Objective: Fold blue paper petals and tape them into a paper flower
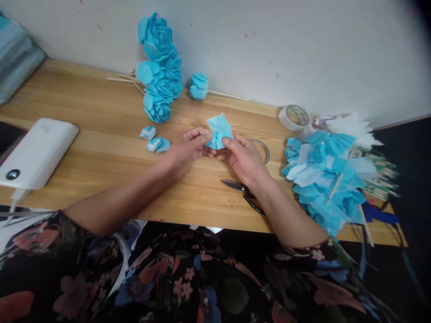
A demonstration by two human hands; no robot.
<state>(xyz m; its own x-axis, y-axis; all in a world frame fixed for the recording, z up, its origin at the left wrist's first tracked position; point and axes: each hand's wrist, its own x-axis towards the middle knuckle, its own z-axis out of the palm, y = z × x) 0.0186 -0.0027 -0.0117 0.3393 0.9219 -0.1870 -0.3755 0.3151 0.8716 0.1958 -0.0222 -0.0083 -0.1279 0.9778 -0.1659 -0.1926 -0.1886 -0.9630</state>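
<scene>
1. A piece of light blue crepe paper point(220, 128) is held up between the two hands, above the middle of the desk point(101, 121), with one pointed corner upward and creases near its lower left part
2. The left grip point(189, 146) is pinched on the left edge of this paper, thumb on top and fingers curled beneath
3. The right grip point(245, 157) is closed in a similar pinch on its lower right part, thumb pressed on the near face
4. Two small folded blue pieces point(163, 144) lie on the desk just left of the left grip
5. Behind them, a bunch of blue paper roses point(158, 74) stands against the wall point(303, 54), thin sticks point(123, 80) poking out to the left
6. A smaller blue flower point(199, 86) lies to the right of the bunch, a stick point(229, 94) running rightward from it
7. Black-handled scissors point(235, 185) lie near the right wrist, partly covered by the forearm; a narrow tape roll point(267, 151) shows behind the right grip
8. Farther right, a wider white tape roll point(285, 119) sits beside a heap of blue paper flowers point(319, 172), with white paper point(355, 128) behind
9. At the left lie a white power bank point(40, 152) with a cable plugged in and a folded grey-blue cloth point(18, 63)
</scene>
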